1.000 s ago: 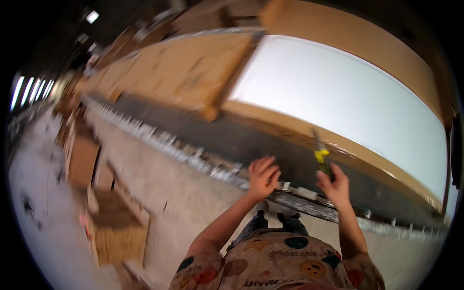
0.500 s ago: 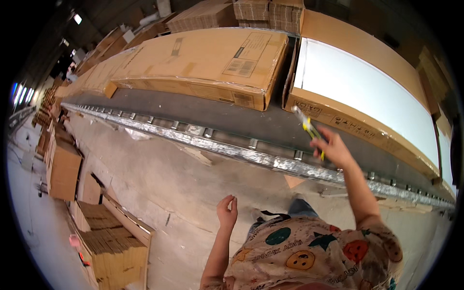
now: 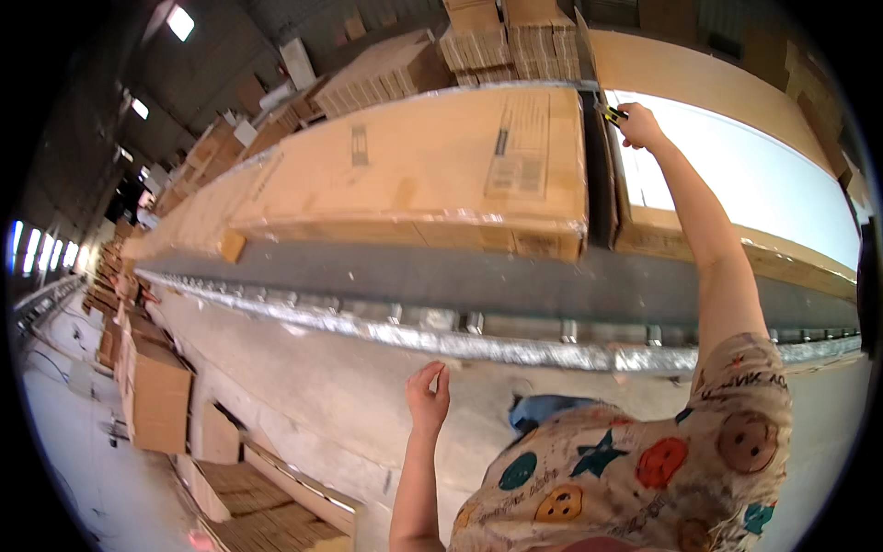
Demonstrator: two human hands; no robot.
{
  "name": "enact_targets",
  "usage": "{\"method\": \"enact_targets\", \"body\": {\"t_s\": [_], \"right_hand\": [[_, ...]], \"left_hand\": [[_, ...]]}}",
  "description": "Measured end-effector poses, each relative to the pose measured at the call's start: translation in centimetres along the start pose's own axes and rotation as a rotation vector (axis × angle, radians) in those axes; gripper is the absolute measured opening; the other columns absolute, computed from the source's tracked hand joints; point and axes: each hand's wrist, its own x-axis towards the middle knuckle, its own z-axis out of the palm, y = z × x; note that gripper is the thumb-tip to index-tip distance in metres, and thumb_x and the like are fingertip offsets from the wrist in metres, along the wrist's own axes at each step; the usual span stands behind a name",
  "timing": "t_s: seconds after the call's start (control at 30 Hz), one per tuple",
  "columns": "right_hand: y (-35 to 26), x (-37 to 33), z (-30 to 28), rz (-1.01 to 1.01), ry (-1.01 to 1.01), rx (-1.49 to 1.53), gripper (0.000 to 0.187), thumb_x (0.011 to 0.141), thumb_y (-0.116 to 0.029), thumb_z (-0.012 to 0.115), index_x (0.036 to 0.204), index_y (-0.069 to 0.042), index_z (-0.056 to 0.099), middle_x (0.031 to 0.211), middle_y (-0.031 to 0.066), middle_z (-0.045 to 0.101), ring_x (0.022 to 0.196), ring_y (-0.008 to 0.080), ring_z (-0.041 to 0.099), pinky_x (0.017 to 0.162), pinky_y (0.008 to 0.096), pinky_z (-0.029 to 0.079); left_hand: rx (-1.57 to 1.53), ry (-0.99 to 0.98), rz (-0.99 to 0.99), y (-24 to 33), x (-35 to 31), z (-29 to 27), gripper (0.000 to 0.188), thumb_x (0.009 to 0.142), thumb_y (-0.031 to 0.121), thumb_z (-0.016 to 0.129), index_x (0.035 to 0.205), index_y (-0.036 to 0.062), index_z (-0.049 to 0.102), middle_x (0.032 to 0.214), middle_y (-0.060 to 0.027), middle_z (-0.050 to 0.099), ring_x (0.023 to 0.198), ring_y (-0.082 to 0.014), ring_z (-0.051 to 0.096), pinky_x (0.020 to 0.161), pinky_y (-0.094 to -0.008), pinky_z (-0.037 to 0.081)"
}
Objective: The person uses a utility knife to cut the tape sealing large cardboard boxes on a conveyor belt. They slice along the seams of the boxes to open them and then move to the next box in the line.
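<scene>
2 cartons end to end on the conveyor (image 3: 497, 281)
The closed carton (image 3: 432, 166) lies left of the open carton (image 3: 648, 237), which holds a panel (image 3: 763, 175); the right hand (image 3: 641, 126) has a cutter (image 3: 612, 114) at its far left corner. Cardboard stacks (image 3: 474, 55) stand behind; before the rail (image 3: 515, 350), the left hand (image 3: 428, 396) is above the floor (image 3: 322, 377), right of 1 upright box (image 3: 161, 396).

Light patches (image 3: 180, 23) at upper left and strips (image 3: 33, 250) at far left glare against gloom, the white panel (image 3: 773, 184) looks washed out, and straight edges bow toward the rim.
</scene>
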Motion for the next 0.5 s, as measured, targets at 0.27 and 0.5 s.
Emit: {"method": "enact_targets", "body": {"t_s": [0.27,0.5], "right_hand": [[-2.1,14.4,3.6,0.129,-0.02,-0.197,0.012,0.074,0.006,0.05,0.072,0.01,0.061,0.059,0.0221,0.061,0.049,0.0286,0.064,0.041,0.0373,0.052],[-1.4,21.8,6.3,0.209,0.044,-0.266,0.011,0.078,0.003,0.054,0.073,0.009,0.061,0.064,0.0216,0.063,0.051,0.0281,0.065,0.037,0.038,0.05]], "left_hand": [[0.212,-0.185,0.411,1.2,25.8,0.1,0.012,0.08,0.013,0.067,0.088,0.0047,0.066,0.097,-0.0128,0.066,0.093,-0.0306,0.06,0.086,-0.0415,0.042],[0.42,-0.25,0.549,-0.2,37.6,9.8,0.029,0.086,0.023,0.062,0.109,0.0051,0.061,0.121,-0.0162,0.054,0.111,-0.0331,0.051,0.093,-0.0429,0.038]]}}
